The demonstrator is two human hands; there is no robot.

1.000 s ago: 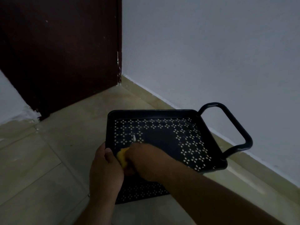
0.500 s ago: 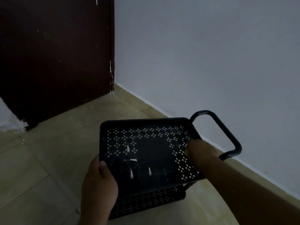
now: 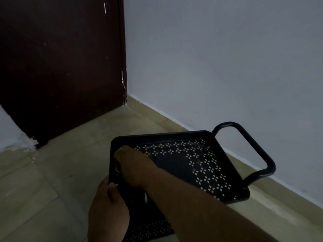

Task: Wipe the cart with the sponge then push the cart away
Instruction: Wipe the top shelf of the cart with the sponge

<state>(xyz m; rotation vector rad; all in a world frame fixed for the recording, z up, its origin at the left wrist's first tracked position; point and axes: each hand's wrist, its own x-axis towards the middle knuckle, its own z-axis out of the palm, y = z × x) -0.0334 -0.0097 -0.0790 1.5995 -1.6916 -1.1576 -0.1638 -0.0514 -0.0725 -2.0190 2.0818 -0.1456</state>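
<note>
A black cart (image 3: 225, 155) with a perforated top tray stands on the floor near the wall, its loop handle (image 3: 251, 147) at the right. My right hand (image 3: 134, 165) presses a yellow sponge (image 3: 116, 152) into the tray's far left corner; only a sliver of the sponge shows under the fingers. My left hand (image 3: 108, 203) grips the tray's near left rim, thumb on top. A lower perforated shelf (image 3: 148, 227) shows beneath my arms.
A dark brown door (image 3: 59, 67) stands at the back left. A pale wall (image 3: 218, 58) runs along the right, close behind the cart's handle. Tiled floor (image 3: 52, 172) stretches to the left of the cart.
My right hand has swept the sponge from the tray's right side across to its far left corner. The left hand keeps its hold on the rim. The view has shifted slightly.
</note>
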